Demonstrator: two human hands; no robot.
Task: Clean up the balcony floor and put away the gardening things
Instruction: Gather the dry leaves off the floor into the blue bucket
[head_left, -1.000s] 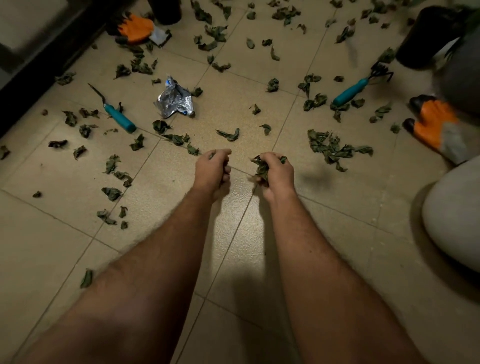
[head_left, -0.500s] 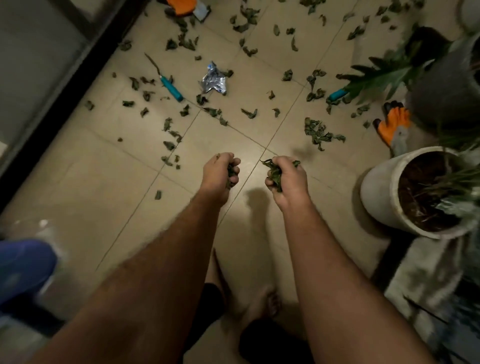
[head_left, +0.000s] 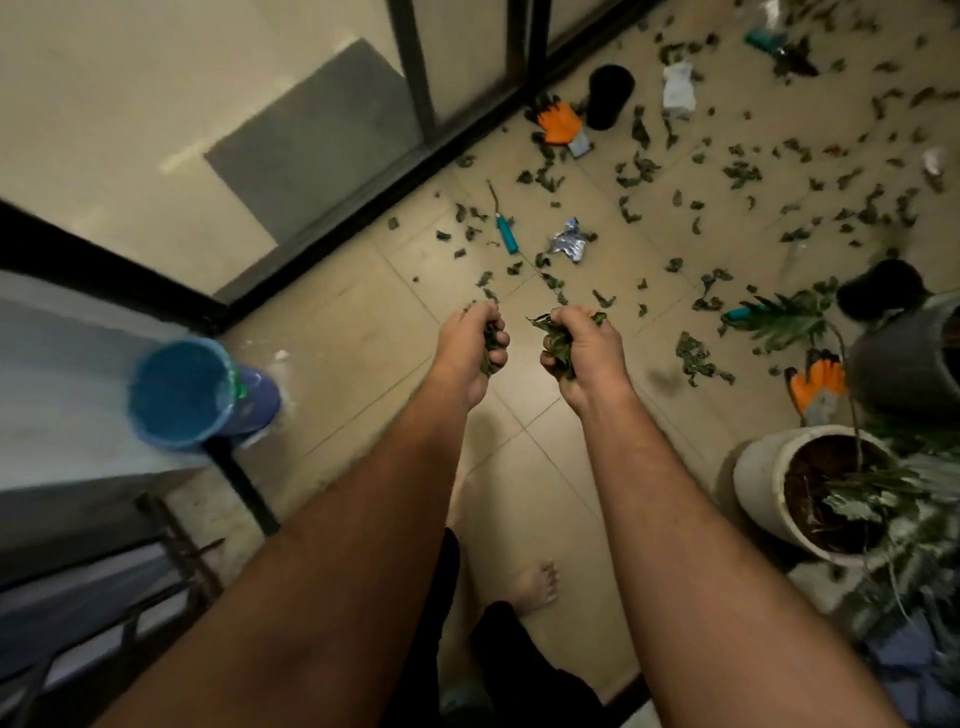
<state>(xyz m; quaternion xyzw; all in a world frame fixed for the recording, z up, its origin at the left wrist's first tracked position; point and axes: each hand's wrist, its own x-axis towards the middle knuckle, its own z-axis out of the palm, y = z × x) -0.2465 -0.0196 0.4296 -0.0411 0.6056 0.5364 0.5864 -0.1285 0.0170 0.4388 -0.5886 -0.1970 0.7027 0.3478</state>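
My left hand (head_left: 470, 345) and my right hand (head_left: 582, 353) are each shut on a clump of dry green leaves, held side by side well above the tiled floor. More dry leaves (head_left: 696, 358) lie scattered over the tiles ahead and to the right. A teal-handled tool (head_left: 506, 236) lies beyond my left hand, with crumpled foil (head_left: 569, 244) beside it. One orange glove (head_left: 558, 122) rests near the door frame, another orange glove (head_left: 818, 382) by the pots. A blue bin (head_left: 179, 395) stands to the left.
A white pot with a plant (head_left: 763, 483) and a dark grey pot (head_left: 904, 358) stand at the right. A black cylinder (head_left: 608, 96) stands at the back. A sliding glass door with a black frame (head_left: 363, 208) runs along the left. My bare foot (head_left: 535, 584) is below.
I have risen and the view has swung left: the blue bin and glass door came into sight. Both hands stay closed on their leaves and are higher above the floor.
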